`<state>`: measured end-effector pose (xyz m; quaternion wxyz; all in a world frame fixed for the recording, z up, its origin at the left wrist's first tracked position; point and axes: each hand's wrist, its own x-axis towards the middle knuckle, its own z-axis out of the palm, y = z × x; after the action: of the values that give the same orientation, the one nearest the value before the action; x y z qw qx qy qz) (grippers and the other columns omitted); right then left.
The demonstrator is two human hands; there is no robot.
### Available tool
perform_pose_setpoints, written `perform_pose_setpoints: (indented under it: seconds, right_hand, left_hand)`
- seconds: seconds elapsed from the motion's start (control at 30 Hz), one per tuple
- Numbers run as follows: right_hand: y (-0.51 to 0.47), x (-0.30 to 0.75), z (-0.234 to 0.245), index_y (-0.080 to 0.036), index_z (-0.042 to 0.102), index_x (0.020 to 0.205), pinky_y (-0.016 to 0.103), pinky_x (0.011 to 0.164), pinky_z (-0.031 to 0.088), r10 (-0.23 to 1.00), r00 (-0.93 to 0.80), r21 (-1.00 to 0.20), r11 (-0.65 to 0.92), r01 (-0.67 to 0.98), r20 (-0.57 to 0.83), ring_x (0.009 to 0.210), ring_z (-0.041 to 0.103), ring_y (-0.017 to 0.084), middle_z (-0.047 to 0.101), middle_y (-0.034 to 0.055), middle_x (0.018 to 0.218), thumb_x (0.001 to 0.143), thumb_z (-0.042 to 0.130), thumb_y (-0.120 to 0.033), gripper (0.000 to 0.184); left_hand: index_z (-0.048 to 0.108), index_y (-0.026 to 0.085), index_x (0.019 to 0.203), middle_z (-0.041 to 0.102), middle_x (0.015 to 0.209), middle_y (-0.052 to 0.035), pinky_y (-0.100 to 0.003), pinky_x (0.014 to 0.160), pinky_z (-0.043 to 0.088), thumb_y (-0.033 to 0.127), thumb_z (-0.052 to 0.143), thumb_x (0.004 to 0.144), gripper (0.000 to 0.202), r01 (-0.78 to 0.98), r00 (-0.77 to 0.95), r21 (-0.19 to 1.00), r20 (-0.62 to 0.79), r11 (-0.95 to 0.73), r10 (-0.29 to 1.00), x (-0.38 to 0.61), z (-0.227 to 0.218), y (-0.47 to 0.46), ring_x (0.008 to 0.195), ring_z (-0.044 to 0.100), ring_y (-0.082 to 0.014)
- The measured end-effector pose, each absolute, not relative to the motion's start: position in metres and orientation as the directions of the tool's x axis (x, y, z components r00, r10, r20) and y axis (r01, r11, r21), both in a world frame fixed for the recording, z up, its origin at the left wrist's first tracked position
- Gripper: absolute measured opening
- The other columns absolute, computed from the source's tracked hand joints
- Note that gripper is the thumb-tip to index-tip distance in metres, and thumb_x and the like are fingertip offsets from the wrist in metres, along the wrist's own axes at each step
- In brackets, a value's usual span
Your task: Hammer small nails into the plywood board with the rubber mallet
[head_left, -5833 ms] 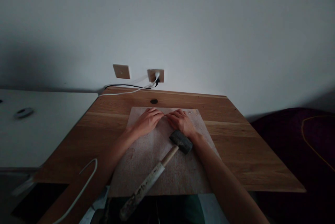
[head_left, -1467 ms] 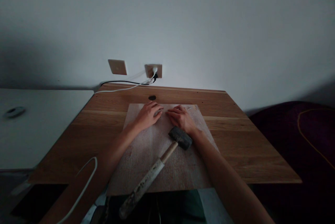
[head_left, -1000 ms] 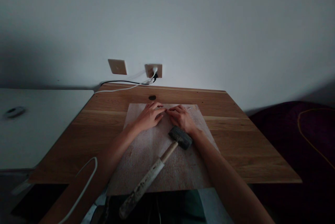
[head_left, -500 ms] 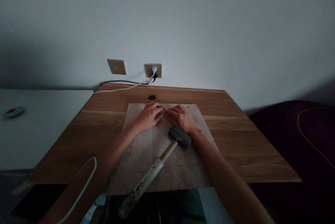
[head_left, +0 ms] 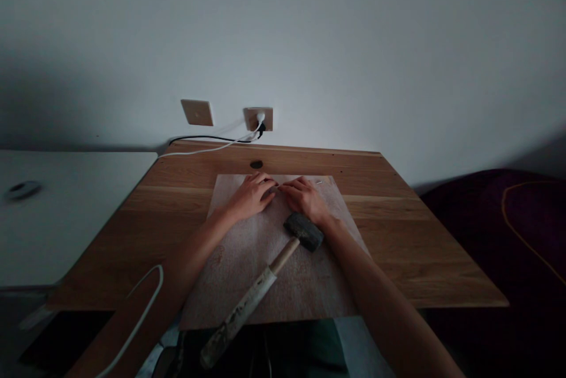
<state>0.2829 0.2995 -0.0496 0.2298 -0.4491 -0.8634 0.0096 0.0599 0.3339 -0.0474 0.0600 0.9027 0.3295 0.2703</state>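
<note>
Near the far edge of a thin board [head_left: 247, 266], my left hand [head_left: 254, 194] and my right hand [head_left: 306, 196] rest with fingertips almost meeting. Both have bent, pinched fingers. A small, thin, pale piece [head_left: 278, 186] shows between the fingertips, too small to name. A rubber mallet [head_left: 303, 232] with a dark head lies on the board, its head beside my right wrist. Its worn, pale-wrapped handle slants toward me, past the board's near edge. Behind my right hand lies a tiny shiny piece [head_left: 319, 182].
Beneath the board is a wooden table [head_left: 398, 248] against a white wall. White and black cables run from a wall socket [head_left: 267, 120] along the table's back left. A white surface [head_left: 79, 219] with a round object [head_left: 22, 190] adjoins on the left; dark purple fabric [head_left: 469, 213] is at right.
</note>
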Motion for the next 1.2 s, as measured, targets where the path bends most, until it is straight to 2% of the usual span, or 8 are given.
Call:
perform_pose_setpoints:
  seconds: [0.3, 0.43, 0.67, 1.2]
  right_hand:
    - [0.2974, 0.2806, -0.0461, -0.027, 0.070, 0.128, 0.041, 0.098, 0.050, 0.791, -0.479, -0.235, 0.584, 0.777, 0.380, 0.109, 0.055, 0.024, 0.070, 0.0067, 0.125, 0.096, 0.054, -0.012, 0.039]
    - [0.2984, 0.2808, -0.0479, -0.027, 0.071, 0.127, 0.039, 0.097, 0.051, 0.803, -0.465, -0.219, 0.563, 0.797, 0.372, 0.108, 0.055, 0.024, 0.068, 0.0075, 0.121, 0.095, 0.056, -0.014, 0.037]
    - [0.2993, 0.2815, -0.0494, -0.024, 0.071, 0.127, 0.041, 0.098, 0.050, 0.788, -0.483, -0.221, 0.585, 0.780, 0.382, 0.108, 0.055, 0.025, 0.070, 0.0092, 0.119, 0.097, 0.056, -0.016, 0.034]
    - [0.2993, 0.2821, -0.0495, -0.025, 0.070, 0.130, 0.043, 0.099, 0.049, 0.792, -0.498, -0.217, 0.587, 0.780, 0.353, 0.109, 0.054, 0.026, 0.071, 0.0064, 0.124, 0.098, 0.055, -0.018, 0.036]
  left_hand:
    - [0.066, 0.022, 0.117, 0.064, 0.116, -0.0090, -0.046, 0.103, 0.047, 0.023, 0.057, 0.097, 0.022, 0.558, 0.637, 0.299, 0.444, -0.774, 0.630, 0.0601, -0.0460, 0.3332, 0.115, 0.058, -0.0265]
    - [0.066, 0.021, 0.118, 0.064, 0.116, -0.0089, -0.046, 0.103, 0.047, 0.023, 0.057, 0.097, 0.023, 0.564, 0.639, 0.288, 0.441, -0.774, 0.630, 0.0601, -0.0476, 0.3344, 0.115, 0.058, -0.0267]
    - [0.066, 0.022, 0.118, 0.065, 0.116, -0.0081, -0.046, 0.103, 0.047, 0.024, 0.057, 0.097, 0.023, 0.575, 0.635, 0.278, 0.442, -0.769, 0.634, 0.0605, -0.0481, 0.3346, 0.114, 0.058, -0.0266]
    - [0.066, 0.022, 0.120, 0.065, 0.116, -0.0081, -0.047, 0.104, 0.047, 0.025, 0.057, 0.097, 0.025, 0.561, 0.637, 0.284, 0.451, -0.777, 0.625, 0.0594, -0.0504, 0.3360, 0.114, 0.058, -0.0264]
